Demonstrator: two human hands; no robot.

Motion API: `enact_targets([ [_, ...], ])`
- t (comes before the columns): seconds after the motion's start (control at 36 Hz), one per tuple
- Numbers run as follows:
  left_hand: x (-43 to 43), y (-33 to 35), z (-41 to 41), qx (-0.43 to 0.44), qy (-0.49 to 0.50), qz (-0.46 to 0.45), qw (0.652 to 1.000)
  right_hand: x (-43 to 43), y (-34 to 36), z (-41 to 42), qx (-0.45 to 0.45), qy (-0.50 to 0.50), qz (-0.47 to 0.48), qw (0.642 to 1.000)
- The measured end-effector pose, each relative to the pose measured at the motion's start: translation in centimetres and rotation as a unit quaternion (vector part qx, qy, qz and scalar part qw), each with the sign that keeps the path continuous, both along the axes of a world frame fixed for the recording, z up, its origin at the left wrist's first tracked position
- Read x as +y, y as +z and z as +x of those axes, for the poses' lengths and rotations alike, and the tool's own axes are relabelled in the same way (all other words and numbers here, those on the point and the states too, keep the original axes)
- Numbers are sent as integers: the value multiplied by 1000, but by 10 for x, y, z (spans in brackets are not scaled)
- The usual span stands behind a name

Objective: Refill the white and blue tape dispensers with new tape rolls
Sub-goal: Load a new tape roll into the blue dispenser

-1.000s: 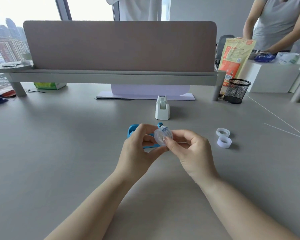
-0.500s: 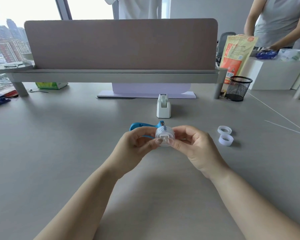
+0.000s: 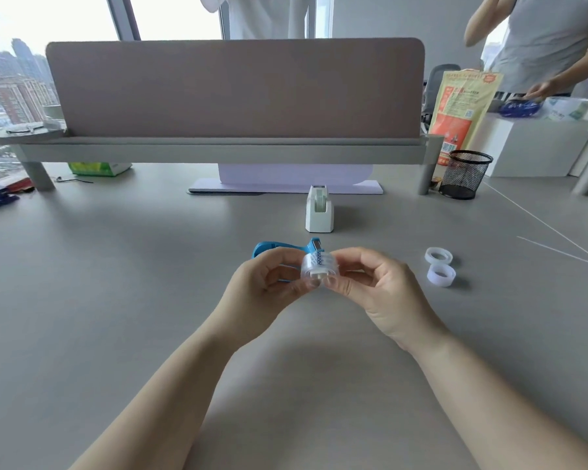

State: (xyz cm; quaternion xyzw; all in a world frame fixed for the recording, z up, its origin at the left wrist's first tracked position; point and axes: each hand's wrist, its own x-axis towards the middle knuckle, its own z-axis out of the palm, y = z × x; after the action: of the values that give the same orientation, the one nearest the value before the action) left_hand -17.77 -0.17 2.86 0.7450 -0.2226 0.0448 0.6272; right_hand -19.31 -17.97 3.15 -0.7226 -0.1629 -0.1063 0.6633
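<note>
Two-handed grip, left hand (image 3: pixel 262 283) and right hand (image 3: pixel 374 286), on clear tape roll (image 3: pixel 319 269).

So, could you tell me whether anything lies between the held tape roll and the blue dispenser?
Nothing visible does: the tape roll, held by both the left hand and the right hand, sits just in front of the blue dispenser.
</note>
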Motion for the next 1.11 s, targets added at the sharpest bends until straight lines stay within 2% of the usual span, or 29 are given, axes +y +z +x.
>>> enact_targets([
  [0.08, 0, -4, 3, -41, 35, -15, 998, 0, -1, 1, -9, -40, 5, 999],
  [0.19, 0, -5, 4, -139, 123, 23, 982, 1, 0, 1, -20, -99, 56, 993],
  [0.36, 1, -8, 5, -237, 154, 92, 955, 8, -4, 2, 12, -98, 85, 991],
  [0.58, -1, -11, 7, -271, 163, 122, 941, 9, -6, 3, 25, -98, 96, 990],
  [0.92, -1, -14, 8, -293, 171, 150, 929, 10, -7, 4, 75, -74, 14, 994],
  [1.11, 1, -13, 10, -287, 177, 160, 928, 9, -4, 1, 79, -36, 13, 996],
])
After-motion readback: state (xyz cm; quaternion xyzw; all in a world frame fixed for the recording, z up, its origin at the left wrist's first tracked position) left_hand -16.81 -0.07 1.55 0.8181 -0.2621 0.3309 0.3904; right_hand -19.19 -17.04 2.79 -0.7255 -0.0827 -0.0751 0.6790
